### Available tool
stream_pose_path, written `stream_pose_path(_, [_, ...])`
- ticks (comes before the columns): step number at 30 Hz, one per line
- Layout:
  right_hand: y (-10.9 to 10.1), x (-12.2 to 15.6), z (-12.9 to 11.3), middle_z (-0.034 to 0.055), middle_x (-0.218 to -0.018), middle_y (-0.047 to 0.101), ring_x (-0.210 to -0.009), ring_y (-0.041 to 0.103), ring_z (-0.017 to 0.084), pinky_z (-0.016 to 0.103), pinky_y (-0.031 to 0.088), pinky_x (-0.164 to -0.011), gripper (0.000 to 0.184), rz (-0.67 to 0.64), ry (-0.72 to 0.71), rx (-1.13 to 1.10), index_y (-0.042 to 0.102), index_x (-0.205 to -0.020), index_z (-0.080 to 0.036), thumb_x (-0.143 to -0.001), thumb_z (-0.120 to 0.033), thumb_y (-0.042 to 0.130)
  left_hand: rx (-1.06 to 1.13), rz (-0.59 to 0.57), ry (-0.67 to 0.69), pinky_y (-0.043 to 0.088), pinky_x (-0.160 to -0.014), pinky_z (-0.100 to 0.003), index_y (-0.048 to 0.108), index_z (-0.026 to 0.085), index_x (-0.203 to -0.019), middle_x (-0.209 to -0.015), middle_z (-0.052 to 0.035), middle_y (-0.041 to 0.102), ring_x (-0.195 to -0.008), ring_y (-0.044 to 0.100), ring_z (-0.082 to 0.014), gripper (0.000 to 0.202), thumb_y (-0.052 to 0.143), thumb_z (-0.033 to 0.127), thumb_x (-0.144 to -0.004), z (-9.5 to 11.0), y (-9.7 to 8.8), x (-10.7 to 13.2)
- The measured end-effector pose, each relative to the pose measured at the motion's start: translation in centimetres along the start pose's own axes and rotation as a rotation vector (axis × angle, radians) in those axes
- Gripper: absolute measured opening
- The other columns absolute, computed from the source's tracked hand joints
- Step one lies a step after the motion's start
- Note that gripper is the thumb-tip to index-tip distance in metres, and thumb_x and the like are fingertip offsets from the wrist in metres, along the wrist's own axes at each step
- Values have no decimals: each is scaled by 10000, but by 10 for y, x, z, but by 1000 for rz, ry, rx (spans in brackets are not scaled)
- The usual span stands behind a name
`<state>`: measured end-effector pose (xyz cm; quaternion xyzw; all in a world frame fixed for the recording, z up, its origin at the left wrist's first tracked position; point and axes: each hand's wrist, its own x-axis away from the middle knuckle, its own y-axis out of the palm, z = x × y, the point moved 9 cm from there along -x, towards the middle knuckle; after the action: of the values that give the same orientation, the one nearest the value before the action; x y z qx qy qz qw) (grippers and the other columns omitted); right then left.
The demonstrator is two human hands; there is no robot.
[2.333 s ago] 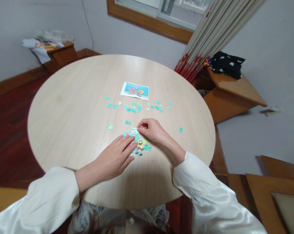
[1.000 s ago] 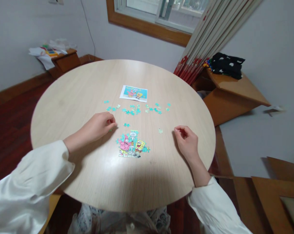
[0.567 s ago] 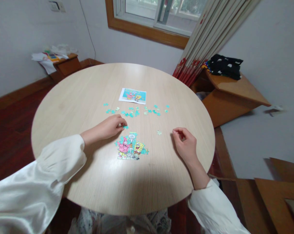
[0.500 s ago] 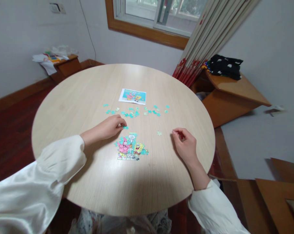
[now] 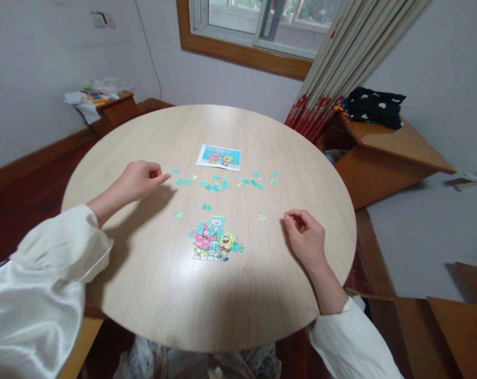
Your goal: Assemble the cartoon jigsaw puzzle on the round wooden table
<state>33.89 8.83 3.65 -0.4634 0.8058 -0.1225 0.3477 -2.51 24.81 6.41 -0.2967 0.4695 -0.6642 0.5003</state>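
A partly joined cartoon jigsaw lies on the round wooden table, in front of me. Beyond it are scattered several loose teal pieces and a printed reference picture. My left hand hovers at the left with its fingers curled and its thumb pointing at a lone teal piece, just short of it. Two single pieces lie between that hand and the jigsaw. My right hand rests on the table at the right with thumb and fingers pinched together, near a pale piece.
A tilted wooden cabinet with a black dotted cloth stands at the right, beside a bunched curtain. A low wooden stand with papers is at the back left. Wooden panels lie on the floor at the lower right.
My left hand has left the pieces just above the jigsaw and moved up and to the left towards the far-left loose piece. My right hand has stayed in place, still pinched.
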Motion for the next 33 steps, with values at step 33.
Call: stream_pose_path(33, [-3,1,2,29,-695,643,-612,546,163,321,472,-604,155,9,10,-7,637,-774,-205,-808,-343,574,-107,-337,149,361,-558,-306,572,183,-674,-621,-66,596,-527,492,-164,367,450,438,-908,36,63,37])
